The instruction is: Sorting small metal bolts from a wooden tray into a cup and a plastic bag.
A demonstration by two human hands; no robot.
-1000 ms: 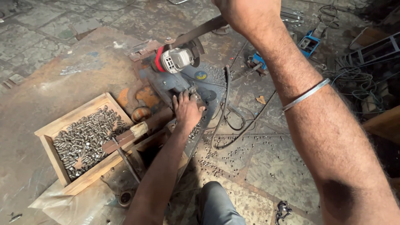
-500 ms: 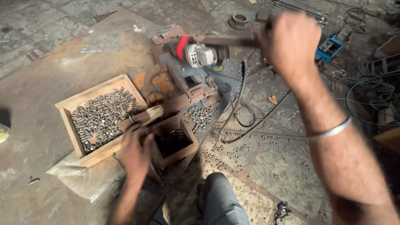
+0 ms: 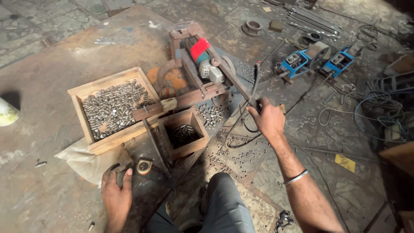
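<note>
On littered workshop floor (image 3: 56, 51), right hand (image 3: 268, 119) in closed grip on cutter handle (image 3: 235, 82), left hand (image 3: 115, 194) loosely open, flat

A grey grinder (image 3: 206, 64) with a red band sits in a rust-brown frame (image 3: 189, 92). Pale wooden boxes (image 3: 113, 108) hold silvery metal pieces (image 3: 110, 110). Two blue machines (image 3: 317, 62) stand beyond. The floor (image 3: 56, 69) is mottled brown-grey. A silver bangle (image 3: 296, 177) circles one wrist.
</note>
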